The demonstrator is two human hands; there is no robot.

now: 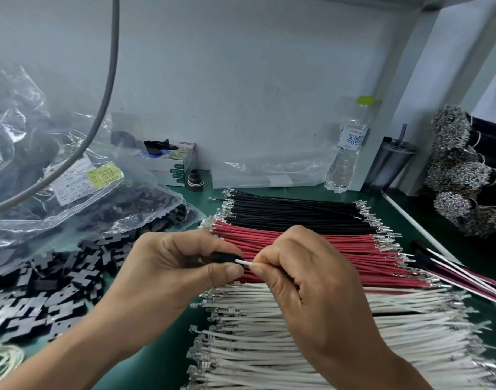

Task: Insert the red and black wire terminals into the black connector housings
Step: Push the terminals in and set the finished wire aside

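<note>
White wires [339, 342] lay closest to me, a thick row with metal ends, running across the green table [162, 358] under my right forearm. Beyond them sat the red wires [339, 249], and beyond those the black wires [291, 213], all lined up the same way.

My left hand [168, 266] pinched a small black connector [222, 257] between thumb and fingers, held above the near edge of the red row. My right hand [305, 274] was curled tight, thumb and forefinger pinching a white wire [248, 262] just beside the connector. That wire's tip seemed to meet the connector's opening, though I could not tell whether it was seated inside (my own fingers blocked most of it).

To the left, loose black connectors [44, 291] were heaped on the table, spilling from a clear plastic bag [72, 198] with a yellow label. A grey cable [106, 88] hung down over that bag. At the back wall stood a small cardboard box [173, 164], a water bottle [348, 147] with a green cap and a dark cup [390, 161] with a straw. On the far right, bundled wires [460, 170] with metal ends were stacked up, and a few finished wire sets [466, 277] lay at the right end of the red row.
</note>
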